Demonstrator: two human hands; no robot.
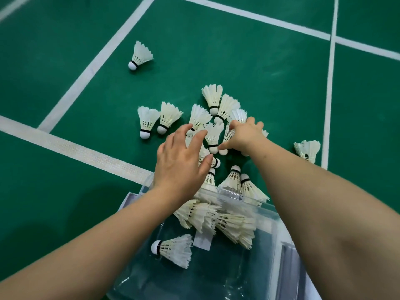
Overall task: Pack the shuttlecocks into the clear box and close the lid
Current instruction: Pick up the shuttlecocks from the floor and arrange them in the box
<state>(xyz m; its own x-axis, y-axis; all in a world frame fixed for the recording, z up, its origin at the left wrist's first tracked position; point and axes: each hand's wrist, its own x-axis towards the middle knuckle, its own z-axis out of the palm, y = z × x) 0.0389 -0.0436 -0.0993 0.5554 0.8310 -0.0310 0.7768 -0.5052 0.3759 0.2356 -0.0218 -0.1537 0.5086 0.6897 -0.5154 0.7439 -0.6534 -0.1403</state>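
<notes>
Now, both hands stretch out past the clear box (267, 213), which sits open on the green court floor (259, 72) at six o'clock with a few packed shuttlecocks (218, 219) inside. The hands are apart: the left hand (179, 161) hovers with fingers spread, holding nothing, while the right hand (246, 137), a little farther out at one o'clock, curls its fingers round one shuttlecock (228, 135), cork toward six o'clock, feathers toward twelve. The heap of shuttlecocks (213, 105) lies at twelve o'clock, just beyond the box's far wall, so the carry back looks short.
</notes>
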